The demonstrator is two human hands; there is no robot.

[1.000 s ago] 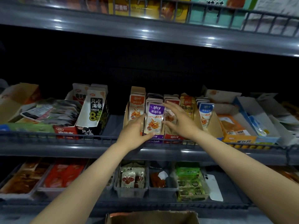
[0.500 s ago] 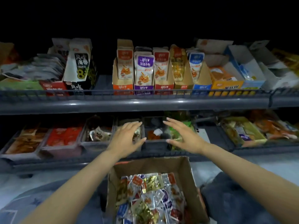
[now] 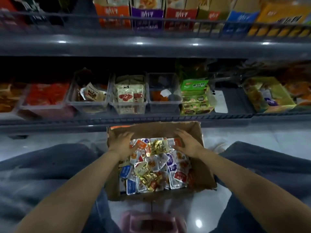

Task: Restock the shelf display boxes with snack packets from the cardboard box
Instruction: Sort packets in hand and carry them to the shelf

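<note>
**Both hands reaching into the box of packets**

The cardboard box [image 3: 201, 165] is sitting on the floor between the person's knees, just in front of the lower shelf [image 3: 50, 121], and loose snack packets [image 3: 156, 167] are filling its bottom. The left hand [image 3: 122, 144] and right hand [image 3: 186, 142] are lying palm-down on the far packets, fingers stretched out and grasping nothing. The shelf display boxes [image 3: 147, 17] are standing on the shelf above.
</note>
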